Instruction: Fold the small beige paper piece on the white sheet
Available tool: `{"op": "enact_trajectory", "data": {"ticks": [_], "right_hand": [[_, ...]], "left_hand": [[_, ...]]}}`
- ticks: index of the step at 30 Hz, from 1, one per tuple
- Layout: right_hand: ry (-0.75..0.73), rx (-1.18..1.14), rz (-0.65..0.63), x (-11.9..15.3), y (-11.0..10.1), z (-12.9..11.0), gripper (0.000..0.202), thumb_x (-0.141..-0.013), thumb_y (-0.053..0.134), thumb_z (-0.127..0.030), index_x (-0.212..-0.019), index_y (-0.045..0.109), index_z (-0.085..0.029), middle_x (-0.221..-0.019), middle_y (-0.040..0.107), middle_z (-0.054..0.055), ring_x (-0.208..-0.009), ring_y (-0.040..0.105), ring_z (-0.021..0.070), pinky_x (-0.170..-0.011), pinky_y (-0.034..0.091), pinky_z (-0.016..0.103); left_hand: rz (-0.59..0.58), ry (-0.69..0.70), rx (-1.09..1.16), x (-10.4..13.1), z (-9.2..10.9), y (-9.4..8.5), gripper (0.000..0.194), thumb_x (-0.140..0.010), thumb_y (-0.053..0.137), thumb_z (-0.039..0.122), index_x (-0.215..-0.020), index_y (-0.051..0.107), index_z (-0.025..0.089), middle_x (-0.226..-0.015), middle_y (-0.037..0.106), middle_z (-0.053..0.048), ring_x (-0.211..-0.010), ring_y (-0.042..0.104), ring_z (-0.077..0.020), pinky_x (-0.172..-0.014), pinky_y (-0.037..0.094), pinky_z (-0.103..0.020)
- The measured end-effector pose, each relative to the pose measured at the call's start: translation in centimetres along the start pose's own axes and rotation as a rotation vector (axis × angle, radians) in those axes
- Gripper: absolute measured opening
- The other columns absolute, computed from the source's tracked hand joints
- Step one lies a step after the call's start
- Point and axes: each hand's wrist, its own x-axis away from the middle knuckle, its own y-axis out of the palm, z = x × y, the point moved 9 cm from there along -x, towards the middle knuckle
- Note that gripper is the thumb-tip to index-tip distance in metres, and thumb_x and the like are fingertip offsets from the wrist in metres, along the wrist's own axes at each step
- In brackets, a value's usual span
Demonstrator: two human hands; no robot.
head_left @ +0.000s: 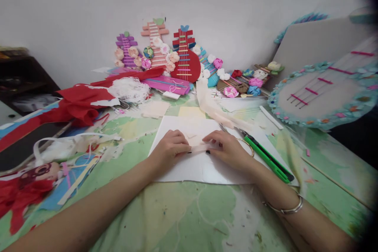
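Observation:
A short, pale pink strip of thin paper (199,148) stretches between my two hands, just over a white board (189,174). My left hand (171,150) pinches its left end between thumb and fingers. At the other end, my right hand (229,150) is closed on it the same way. Behind the strip a pale cream paper piece (195,137) shows on the board, partly hidden by my fingers. To the right of my right hand lies a green utility knife (267,158). A thin gold-coloured ring (252,149) shows beside that hand.
Decorated paper instruments, among them a red one (186,65), lean against the wall. A long cream crepe strip (206,100) trails behind the board. Red paper (81,102) and white string (131,89) lie at left. A thin stick (330,179) lies at right.

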Motion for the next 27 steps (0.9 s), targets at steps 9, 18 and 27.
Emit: {"op": "enact_trajectory", "data": {"ticks": [9,18,27], "right_hand": [[-0.043,0.02,-0.02,0.4,-0.2,-1.3,0.014,-0.071,0.055,-0.01,-0.077,0.063,-0.019,-0.077,0.061,0.002,-0.073,0.054,0.0137,-0.067,0.04,0.026],[-0.077,0.122,-0.041,0.5,0.1,-2.1,0.013,-0.067,0.051,-0.008,-0.072,0.059,-0.017,-0.073,0.058,0.002,-0.067,0.051,0.0135,-0.063,0.038,0.025],[-0.03,0.121,-0.021,0.4,-0.2,-1.8,0.011,-0.071,0.052,-0.01,-0.071,0.059,-0.018,-0.071,0.058,0.001,-0.066,0.052,0.0129,-0.062,0.037,0.025]], "left_hand": [[-0.032,0.001,0.066,0.1,0.2,-0.2,0.015,-0.082,0.053,0.015,-0.088,0.065,0.02,-0.089,0.068,-0.005,-0.094,0.053,-0.0199,-0.083,0.039,-0.037],[-0.155,-0.013,0.275,0.1,0.8,0.5,0.016,-0.076,0.063,0.028,-0.088,0.065,0.019,-0.087,0.066,-0.006,-0.089,0.057,-0.019,-0.082,0.041,-0.034],[-0.086,-0.092,0.199,-0.1,0.4,-0.2,0.01,-0.079,0.057,0.021,-0.085,0.064,0.019,-0.078,0.067,-0.002,-0.079,0.057,-0.0164,-0.076,0.041,-0.032]]}}
